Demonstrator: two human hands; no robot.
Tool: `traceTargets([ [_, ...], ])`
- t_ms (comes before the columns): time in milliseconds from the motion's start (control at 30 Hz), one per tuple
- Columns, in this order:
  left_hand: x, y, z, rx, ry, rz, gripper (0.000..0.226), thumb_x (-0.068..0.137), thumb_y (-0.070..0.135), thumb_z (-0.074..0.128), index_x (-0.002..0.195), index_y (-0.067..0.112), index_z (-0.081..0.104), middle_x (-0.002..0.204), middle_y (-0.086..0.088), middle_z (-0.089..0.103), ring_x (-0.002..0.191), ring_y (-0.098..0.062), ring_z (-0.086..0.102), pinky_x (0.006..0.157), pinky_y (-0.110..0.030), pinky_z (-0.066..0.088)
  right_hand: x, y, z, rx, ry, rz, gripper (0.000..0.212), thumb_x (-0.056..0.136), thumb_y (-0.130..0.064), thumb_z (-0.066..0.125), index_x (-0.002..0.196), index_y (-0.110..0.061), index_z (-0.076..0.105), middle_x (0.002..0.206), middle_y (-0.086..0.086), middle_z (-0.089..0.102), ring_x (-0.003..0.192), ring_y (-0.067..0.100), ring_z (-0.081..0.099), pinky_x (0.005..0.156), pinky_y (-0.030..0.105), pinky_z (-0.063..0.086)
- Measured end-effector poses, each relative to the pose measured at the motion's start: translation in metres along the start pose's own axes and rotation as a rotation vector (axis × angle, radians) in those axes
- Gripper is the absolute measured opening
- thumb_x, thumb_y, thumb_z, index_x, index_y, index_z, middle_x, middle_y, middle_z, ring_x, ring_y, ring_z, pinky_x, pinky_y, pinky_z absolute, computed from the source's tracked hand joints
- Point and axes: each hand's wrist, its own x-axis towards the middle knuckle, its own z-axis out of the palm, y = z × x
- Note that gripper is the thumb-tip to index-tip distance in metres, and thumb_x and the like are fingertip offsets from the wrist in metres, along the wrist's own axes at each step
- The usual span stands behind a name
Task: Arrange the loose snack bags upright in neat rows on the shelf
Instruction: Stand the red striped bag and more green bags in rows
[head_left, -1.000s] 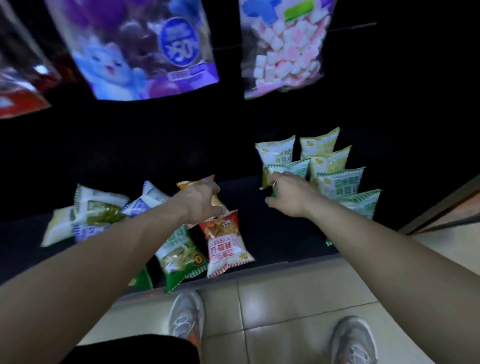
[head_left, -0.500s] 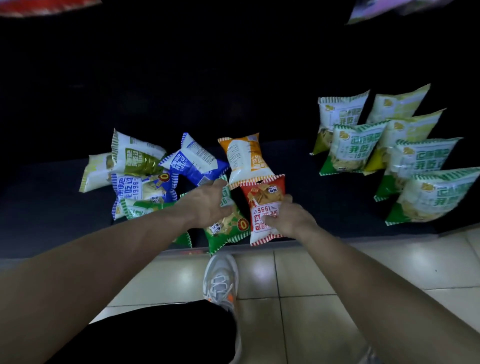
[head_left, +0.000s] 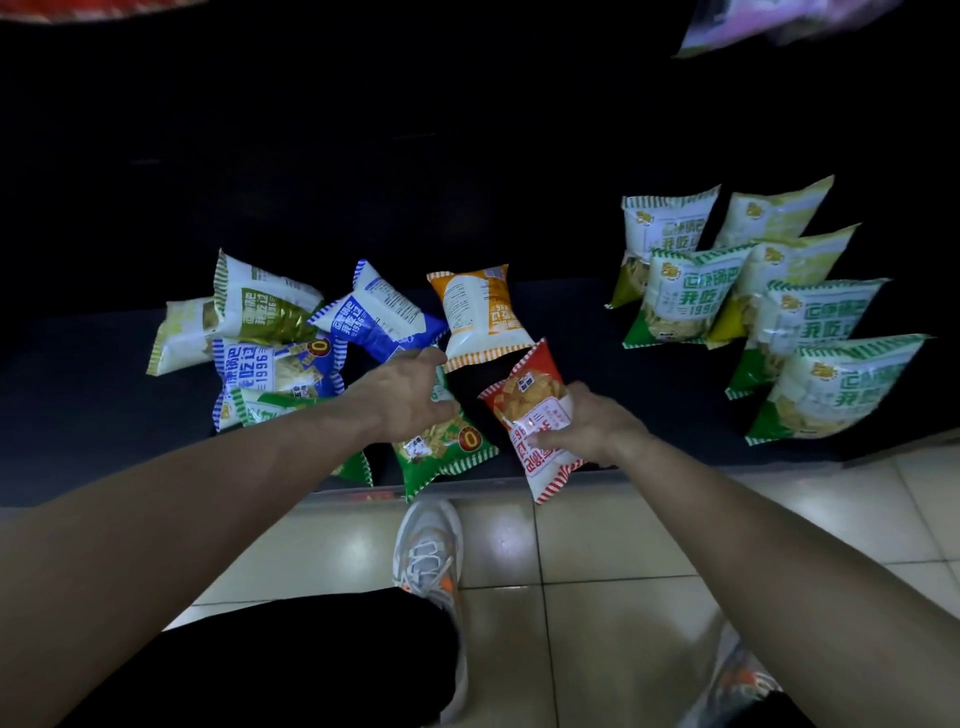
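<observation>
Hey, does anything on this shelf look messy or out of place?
Yes. The loose bags at left lie flat in an overlapping heap, unlike the upright rows at right. The right hand grips a red bag overhanging the edge of the shelf.

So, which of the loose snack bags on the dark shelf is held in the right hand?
The red and white plastic snack bag, gripped by the right hand at the shelf's front edge. It is the only red one among them.
</observation>
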Motion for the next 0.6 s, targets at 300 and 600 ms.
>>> traceTargets([
  [300, 0.009, 0.024, 0.001, 0.052, -0.014, 0.054, 0.080, 0.089, 0.048, 0.063, 0.152, 0.018, 0.024, 0.153, -0.009, 0.036, 0.133, -0.028, 0.044, 0.106, -0.041, 0.041, -0.014, 0.021, -0.033, 0.097, 0.181, -0.065, 0.073, 0.058, -0.035, 0.096, 0.117, -0.018, 0.057, 0.104, -0.004, 0.065, 0.090, 0.013, 0.064, 0.077, 0.030, 0.053],
  [600, 0.017, 0.048, -0.001, 0.038, 0.051, 0.133, 0.082, 0.084, 0.046, 0.070, 0.150, 0.023, 0.027, 0.151, -0.004, 0.038, 0.134, -0.024, 0.042, 0.106, -0.039, 0.041, -0.025, 0.019, -0.055, 0.219, 0.343, -0.234, 0.081, 0.059, -0.022, 0.096, 0.127, -0.025, 0.054, 0.112, -0.005, 0.064, 0.095, 0.012, 0.064, 0.082, 0.026, 0.052],
])
